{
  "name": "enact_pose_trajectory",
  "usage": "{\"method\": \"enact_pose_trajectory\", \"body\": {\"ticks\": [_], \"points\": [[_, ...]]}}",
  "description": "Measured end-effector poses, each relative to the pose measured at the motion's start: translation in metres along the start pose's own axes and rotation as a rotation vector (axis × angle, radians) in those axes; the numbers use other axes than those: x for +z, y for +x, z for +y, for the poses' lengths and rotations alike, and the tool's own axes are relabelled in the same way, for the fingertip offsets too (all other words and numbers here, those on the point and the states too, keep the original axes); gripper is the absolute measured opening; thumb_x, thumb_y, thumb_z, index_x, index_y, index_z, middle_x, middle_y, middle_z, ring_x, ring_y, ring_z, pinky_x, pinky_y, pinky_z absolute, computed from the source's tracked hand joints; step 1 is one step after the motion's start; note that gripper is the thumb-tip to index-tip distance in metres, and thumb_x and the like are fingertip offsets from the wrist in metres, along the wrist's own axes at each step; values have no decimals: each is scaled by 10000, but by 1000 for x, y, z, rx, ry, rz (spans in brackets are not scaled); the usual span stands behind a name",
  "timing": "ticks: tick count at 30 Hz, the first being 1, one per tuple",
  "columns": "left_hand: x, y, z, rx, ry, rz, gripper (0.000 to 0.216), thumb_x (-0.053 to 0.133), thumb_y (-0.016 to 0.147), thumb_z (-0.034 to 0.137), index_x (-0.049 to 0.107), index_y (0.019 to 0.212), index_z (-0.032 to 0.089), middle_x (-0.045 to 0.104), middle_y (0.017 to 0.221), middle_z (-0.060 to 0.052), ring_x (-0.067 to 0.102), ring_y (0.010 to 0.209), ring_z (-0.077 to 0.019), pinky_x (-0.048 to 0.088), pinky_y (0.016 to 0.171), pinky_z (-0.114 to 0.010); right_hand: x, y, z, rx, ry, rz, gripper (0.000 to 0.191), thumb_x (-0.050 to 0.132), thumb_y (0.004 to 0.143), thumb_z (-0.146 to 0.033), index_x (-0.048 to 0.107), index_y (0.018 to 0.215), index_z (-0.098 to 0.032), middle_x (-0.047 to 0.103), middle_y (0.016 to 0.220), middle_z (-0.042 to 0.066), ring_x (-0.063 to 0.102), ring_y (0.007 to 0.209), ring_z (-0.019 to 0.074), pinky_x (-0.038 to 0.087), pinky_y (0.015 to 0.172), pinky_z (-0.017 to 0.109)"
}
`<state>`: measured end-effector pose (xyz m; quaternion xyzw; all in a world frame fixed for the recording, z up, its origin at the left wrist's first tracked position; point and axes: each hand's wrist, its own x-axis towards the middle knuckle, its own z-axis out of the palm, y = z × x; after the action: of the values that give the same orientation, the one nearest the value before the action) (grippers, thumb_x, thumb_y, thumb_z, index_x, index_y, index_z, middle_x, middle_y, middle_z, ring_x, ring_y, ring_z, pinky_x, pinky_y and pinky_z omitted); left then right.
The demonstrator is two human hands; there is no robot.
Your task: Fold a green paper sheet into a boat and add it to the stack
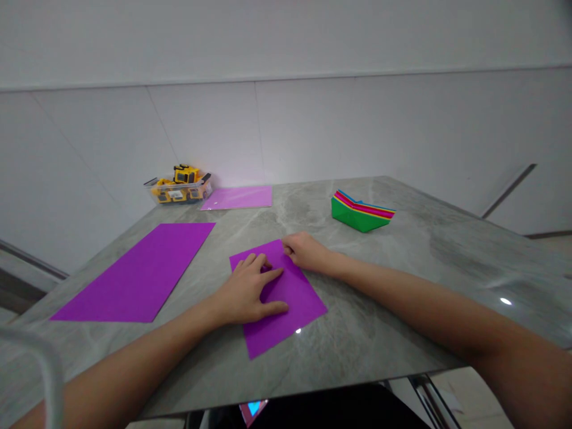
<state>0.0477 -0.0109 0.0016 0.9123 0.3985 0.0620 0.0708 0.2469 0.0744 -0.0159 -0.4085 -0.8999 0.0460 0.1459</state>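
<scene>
A purple sheet of paper (295,295) lies at a slant on the table in front of me, and it looks folded over to a smaller rectangle. My left hand (250,289) rests on its left part, palm down, with thumb and fingers spread over the paper. At its far right corner is my right hand (304,251), with the fingers curled closed against the paper's edge. The fingertips there are partly hidden, and their exact hold on the edge does not show.
A larger flat purple sheet (143,271) lies to the left on the grey marbled table (370,333). Farther back are a pack of lilac paper (241,196) and a clear plastic box (179,192) with yellow toy vehicles. A multicoloured paper boat (360,215) sits at the back right.
</scene>
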Motion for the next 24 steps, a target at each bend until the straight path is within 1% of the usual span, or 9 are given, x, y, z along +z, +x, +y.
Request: {"method": "enact_pose_trajectory", "body": {"ticks": [2, 5, 7, 8, 11, 15, 20, 24], "points": [[4, -1, 5, 27, -43, -30, 919, 581, 734, 770, 488, 1434, 181, 481, 1353, -185, 445, 1257, -371, 367, 1064, -555, 1, 2, 1, -6, 11, 3, 169, 491, 800, -41, 611, 739, -143, 634, 700, 36, 488, 642, 137, 310, 614, 243], [9, -4, 11, 88, -70, -123, 1091, 589, 676, 817, 310, 1529, 197, 266, 1554, -216, 218, 1428, -444, 142, 1131, -681, 0, 5, 1, -9, 11, 1, 165, 495, 803, -46, 609, 727, -139, 631, 695, 41, 478, 634, 138, 307, 615, 247], [11, -4, 14, 101, -67, -167, 1111, 569, 686, 821, 230, 1554, 214, 189, 1594, -217, 135, 1460, -447, 42, 1123, -712, 0, 5, 1, -14, 7, -3, 164, 495, 805, -54, 614, 733, -138, 639, 709, 47, 484, 644, 142, 311, 621, 250], [11, -4, 15, 98, -62, -179, 1097, 558, 702, 814, 209, 1558, 223, 172, 1602, -216, 120, 1468, -437, 29, 1123, -712, 0, 5, 1, -17, 4, -6, 163, 494, 804, -57, 618, 737, -139, 643, 715, 50, 488, 649, 144, 313, 623, 251], [9, -3, 16, 73, -40, -195, 1049, 557, 734, 778, 184, 1561, 253, 157, 1609, -212, 109, 1480, -409, 44, 1118, -715, -1, 5, 1, -24, -9, -19, 164, 494, 798, -62, 630, 749, -141, 655, 724, 55, 506, 661, 151, 318, 626, 254], [8, -2, 18, 38, -26, -209, 1064, 614, 717, 732, 174, 1562, 260, 159, 1610, -212, 111, 1479, -417, 43, 1102, -737, -2, 3, 1, -27, -32, -31, 165, 499, 791, -67, 645, 760, -138, 673, 741, 71, 528, 669, 163, 321, 627, 265], [9, -3, 20, 30, -30, -200, 1080, 641, 705, 699, 184, 1563, 227, 148, 1611, -221, 108, 1473, -439, 24, 1098, -744, -3, 0, -2, -18, -46, -41, 158, 509, 788, -76, 644, 740, -141, 672, 720, 75, 533, 653, 168, 314, 611, 271], [10, -4, 19, 62, -7, -187, 1048, 675, 703, 608, 227, 1552, 189, 174, 1600, -239, 125, 1476, -418, -4, 1115, -713, -2, 0, -2, -17, -33, -33, 161, 501, 801, -69, 643, 769, -139, 671, 746, 64, 529, 673, 158, 324, 627, 258]]}}
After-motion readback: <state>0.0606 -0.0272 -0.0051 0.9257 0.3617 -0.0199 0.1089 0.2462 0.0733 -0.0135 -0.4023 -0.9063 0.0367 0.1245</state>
